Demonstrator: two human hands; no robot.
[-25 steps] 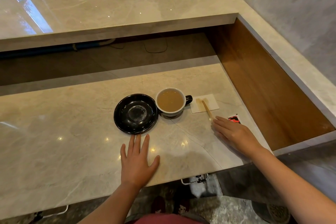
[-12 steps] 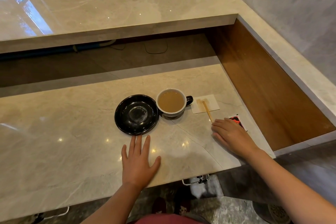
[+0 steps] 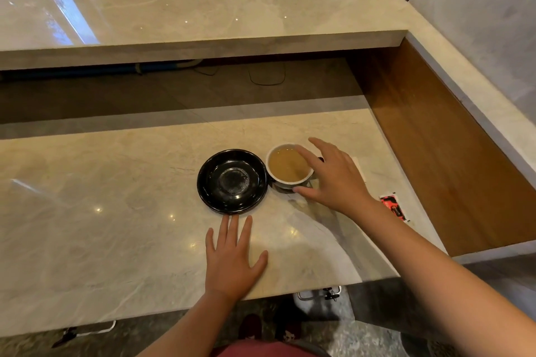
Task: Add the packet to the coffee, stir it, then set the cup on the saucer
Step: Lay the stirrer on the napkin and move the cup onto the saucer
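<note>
A white-lined cup (image 3: pixel 285 166) of light brown coffee stands on the marble counter, touching the right side of an empty black saucer (image 3: pixel 232 181). My right hand (image 3: pixel 333 175) is spread over the cup's right side, fingers apart, thumb by its base; it covers the handle. I cannot tell whether it grips the cup. My left hand (image 3: pixel 233 258) lies flat on the counter in front of the saucer, holding nothing. A red and black packet (image 3: pixel 393 206) lies on the counter to the right of my right wrist. A white napkin (image 3: pixel 358 166) shows behind my right hand; the stir stick is hidden.
The marble counter (image 3: pixel 116 226) ends in a front edge just behind my left wrist. A raised marble ledge (image 3: pixel 203 9) runs along the back. A wooden side panel (image 3: pixel 435 139) and a marble wall bound the right side.
My right hand has left the spot near the packet and stir stick and moved left and forward over the cup. The packet now lies uncovered. My left hand has stayed put.
</note>
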